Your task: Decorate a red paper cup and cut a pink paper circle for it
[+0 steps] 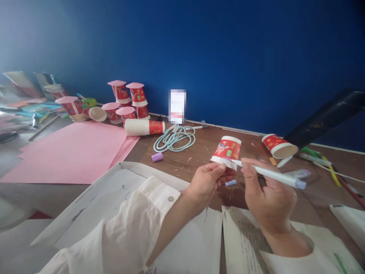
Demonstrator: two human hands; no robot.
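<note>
My left hand [207,182] grips the rim of a red paper cup [227,149], which is held upside down with its white rim low. Between the thumb and fingers of my right hand [269,198] is a white marker [273,175] with a pale blue end. The marker's tip touches the cup near its white rim, beside the printed pattern. A small blue cap [230,183] lies on the brown table just below the cup. Further left on the table rests a purple cap [157,157].
Pink paper [71,152] covers the left side. Behind it stand red cups with pink discs [136,93], near a stack of nested cups [139,127]. A coiled cable [175,139] lies mid-table. Another red cup [279,146] lies at right, by a black tube [325,118].
</note>
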